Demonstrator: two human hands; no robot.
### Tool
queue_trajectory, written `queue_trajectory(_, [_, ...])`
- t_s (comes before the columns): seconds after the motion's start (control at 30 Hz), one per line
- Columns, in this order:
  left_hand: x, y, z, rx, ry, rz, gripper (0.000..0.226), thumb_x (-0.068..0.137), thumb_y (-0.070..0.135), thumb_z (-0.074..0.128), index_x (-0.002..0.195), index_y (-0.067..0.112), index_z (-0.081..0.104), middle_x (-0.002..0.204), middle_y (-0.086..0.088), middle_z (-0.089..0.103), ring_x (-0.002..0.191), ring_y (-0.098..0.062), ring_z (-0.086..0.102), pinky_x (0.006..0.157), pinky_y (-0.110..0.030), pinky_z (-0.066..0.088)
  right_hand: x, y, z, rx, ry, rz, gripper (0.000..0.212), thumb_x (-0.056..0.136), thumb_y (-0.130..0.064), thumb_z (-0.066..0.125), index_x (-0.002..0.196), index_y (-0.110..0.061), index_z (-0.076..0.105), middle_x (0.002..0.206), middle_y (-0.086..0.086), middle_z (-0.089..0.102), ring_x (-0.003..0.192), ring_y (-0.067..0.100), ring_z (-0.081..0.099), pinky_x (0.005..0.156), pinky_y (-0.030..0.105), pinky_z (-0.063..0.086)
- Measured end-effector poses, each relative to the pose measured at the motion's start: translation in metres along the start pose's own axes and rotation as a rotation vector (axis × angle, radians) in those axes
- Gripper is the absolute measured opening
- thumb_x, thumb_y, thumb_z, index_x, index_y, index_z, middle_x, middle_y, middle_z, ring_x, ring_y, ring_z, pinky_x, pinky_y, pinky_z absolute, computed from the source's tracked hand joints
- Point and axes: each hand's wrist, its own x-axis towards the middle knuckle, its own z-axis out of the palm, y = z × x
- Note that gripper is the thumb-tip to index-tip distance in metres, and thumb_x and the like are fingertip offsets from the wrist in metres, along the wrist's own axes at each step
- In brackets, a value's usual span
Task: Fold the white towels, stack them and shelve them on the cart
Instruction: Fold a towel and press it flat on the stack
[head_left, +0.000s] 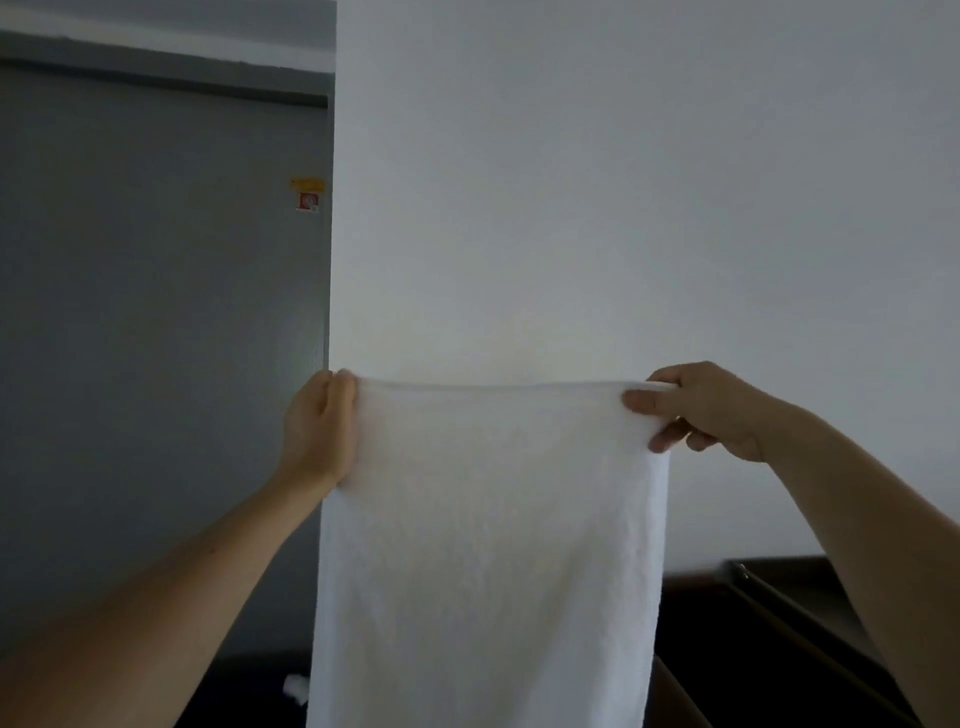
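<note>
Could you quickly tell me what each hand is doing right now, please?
Left hand: grips the white towel's top left corner.
Right hand: pinches its top right corner.

Dim, flat, greyish light; soft focus, lower corners nearly black.

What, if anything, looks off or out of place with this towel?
Nothing stands out. The white towel hangs straight, held at its top corners by the left hand and right hand. A white scrap lies below left; unclear what it is.
</note>
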Motion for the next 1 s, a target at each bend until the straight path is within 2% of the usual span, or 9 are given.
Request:
queue_trajectory(0.13, [-0.008,-0.022,-0.007,-0.021,-0.135,0.049,0.027,0.072,0.045,0.042,0.065,0.019,0.04,0.065,0.006,0.041,0.062,-0.014,0.038,0.057,-0.033,0.03,0.006,0.013,0.013,0.102,-0.046,0.037,0.025,0.094,-0.029,0.067,0.098,-0.005,0.06,0.075,0.011,0.066,0.054,0.025,0.065,0.041,0.027,0.043])
queue_trajectory(0.23, [-0.006,-0.042,-0.012,0.057,-0.296,-0.084,0.041,0.071,0.046,0.047,0.086,0.009,0.056,0.084,-0.002,0.056,0.078,-0.018,0.051,0.068,-0.036,0.04,0.015,0.027,0.021,0.147,0.004,0.028,0.023,0.093,-0.026,0.068,0.095,-0.005,0.058,0.071,0.013,0.064,0.052,0.026,0.063,0.043,0.029,0.048])
queue_trajectory(0.33, [0.005,-0.061,-0.012,0.116,-0.353,-0.228,0.042,0.085,0.045,0.059,0.096,0.005,0.055,0.092,-0.008,0.058,0.083,-0.021,0.054,0.073,-0.04,0.045,0.027,0.038,0.039,0.189,0.076,0.019,0.023,0.091,-0.022,0.07,0.096,-0.004,0.058,0.071,0.018,0.064,0.052,0.031,0.065,0.046,0.034,0.054])
queue_trajectory(0.5, [0.064,-0.035,0.011,0.282,-0.139,-0.122,0.019,0.097,0.023,0.06,0.084,0.012,0.05,0.078,-0.004,0.051,0.079,-0.02,0.048,0.07,-0.036,0.039,0.068,0.01,0.046,0.25,0.341,-0.131,0.015,0.09,-0.021,0.072,0.086,-0.015,0.059,0.077,0.015,0.067,0.055,0.032,0.069,0.063,0.054,0.06])
queue_trajectory(0.63, [0.114,0.03,0.021,0.21,0.063,-0.018,0.025,0.101,0.022,0.053,0.078,0.023,0.042,0.077,0.005,0.046,0.067,-0.007,0.043,0.059,-0.018,0.038,0.091,-0.031,0.022,0.276,0.582,-0.329,0.009,0.091,-0.022,0.067,0.09,-0.021,0.058,0.094,0.012,0.069,0.072,0.031,0.072,0.067,0.046,0.062])
queue_trajectory(0.77, [0.127,0.058,0.017,0.087,0.123,-0.046,0.013,0.101,0.029,0.053,0.103,0.018,0.046,0.086,0.006,0.048,0.066,-0.008,0.056,0.058,-0.034,0.052,0.094,-0.046,0.009,0.265,0.61,-0.407,0.005,0.095,-0.019,0.061,0.095,-0.021,0.056,0.092,0.006,0.069,0.068,0.022,0.072,0.072,0.04,0.061])
queue_trajectory(0.83, [0.12,0.069,0.013,0.045,0.125,-0.067,0.016,0.102,0.028,0.052,0.112,0.016,0.047,0.098,0.002,0.048,0.069,-0.002,0.057,0.056,-0.03,0.057,0.09,-0.046,0.006,0.261,0.604,-0.449,0.011,0.096,-0.018,0.06,0.091,-0.026,0.054,0.087,0.0,0.067,0.071,0.021,0.072,0.075,0.041,0.06])
queue_trajectory(0.9, [0.108,0.076,0.006,-0.007,0.124,-0.109,0.03,0.102,0.024,0.052,0.128,0.008,0.048,0.109,-0.002,0.044,0.088,-0.01,0.054,0.064,-0.03,0.061,0.082,-0.041,0.006,0.257,0.577,-0.458,0.012,0.095,-0.017,0.059,0.092,-0.027,0.055,0.085,-0.004,0.066,0.075,0.019,0.072,0.078,0.043,0.06])
queue_trajectory(1.0, [0.08,0.082,-0.007,-0.043,0.071,-0.164,0.03,0.102,0.02,0.053,0.127,0.005,0.049,0.104,0.001,0.044,0.091,-0.014,0.051,0.063,-0.03,0.06,0.056,-0.036,0.004,0.252,0.524,-0.388,0.005,0.095,-0.018,0.061,0.095,-0.021,0.056,0.079,-0.002,0.066,0.07,0.023,0.073,0.075,0.049,0.06])
